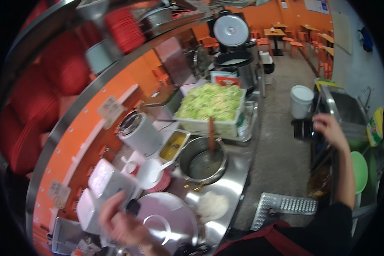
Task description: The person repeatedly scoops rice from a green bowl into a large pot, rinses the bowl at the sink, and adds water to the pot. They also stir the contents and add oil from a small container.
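Note:
My left hand [120, 222], blurred, hovers over the left part of a large round metal lid [179, 214]. Its fingers are loosely bent and nothing shows in them; a small black knob-like part [132, 207] is just beside it. My right hand [331, 129] reaches out to the right near the sink side, fingers curled. A dark container [302, 129] appears at its fingertips; whether I grip it is unclear. Before me stands a steel pot [201, 174] with liquid and a brown-handled utensil [211, 134]. A whitish round mass [213, 204] lies on the steel counter [235, 163].
A tub of chopped cabbage [208, 126] stands behind the pot, near a tray of yellow liquid [172, 145] and stacked bowls [161, 182]. A white bucket [302, 102] and a perforated metal step [284, 204] are at the floor. Right are a steel sink [345, 102] and green basin [359, 172].

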Tool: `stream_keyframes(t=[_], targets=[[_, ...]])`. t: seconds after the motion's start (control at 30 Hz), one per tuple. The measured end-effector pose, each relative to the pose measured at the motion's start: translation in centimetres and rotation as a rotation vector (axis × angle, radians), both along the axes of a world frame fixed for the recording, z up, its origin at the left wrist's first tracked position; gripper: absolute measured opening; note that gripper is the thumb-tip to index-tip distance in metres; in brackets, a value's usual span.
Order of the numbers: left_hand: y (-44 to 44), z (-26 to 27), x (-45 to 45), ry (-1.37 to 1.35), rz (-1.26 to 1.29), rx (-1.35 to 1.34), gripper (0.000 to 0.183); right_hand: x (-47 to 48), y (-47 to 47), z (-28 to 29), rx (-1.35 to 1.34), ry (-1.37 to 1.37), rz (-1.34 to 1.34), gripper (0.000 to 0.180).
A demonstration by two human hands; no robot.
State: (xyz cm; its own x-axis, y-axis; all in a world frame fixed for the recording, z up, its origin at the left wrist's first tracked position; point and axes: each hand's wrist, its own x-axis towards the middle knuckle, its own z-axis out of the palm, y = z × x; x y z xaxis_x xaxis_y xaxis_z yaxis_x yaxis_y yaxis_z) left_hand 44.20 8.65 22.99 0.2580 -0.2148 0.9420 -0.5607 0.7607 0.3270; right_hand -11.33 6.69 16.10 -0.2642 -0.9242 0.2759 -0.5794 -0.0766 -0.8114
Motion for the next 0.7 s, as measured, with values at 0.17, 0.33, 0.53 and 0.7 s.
stream_keyframes(t=[0.17, 0.33, 0.53, 0.7], targets=[[-14.4, -13.8, -26.7, 0.118, -0.923, 1.024, 0.046, -3.3, 4.1, -6.4, 0.068, 0.081, -0.144, 0.020], [-18.2, -23.8, -41.2, 0.500, -1.377, 1.969, 0.061, -5.3, 1.3, -9.5, 0.026, 0.310, 0.137, 0.025], [-25.0, -28.7, -42.7, 0.795, -1.592, 1.948, 0.050, -8.0, -8.8, -11.9, -0.009, 0.422, 0.366, 0.031], [-34.3, -28.9, -44.7, 0.916, -1.454, 1.682, 0.054, -11.7, -21.7, -13.4, 0.008, 0.346, 0.190, 0.043]])
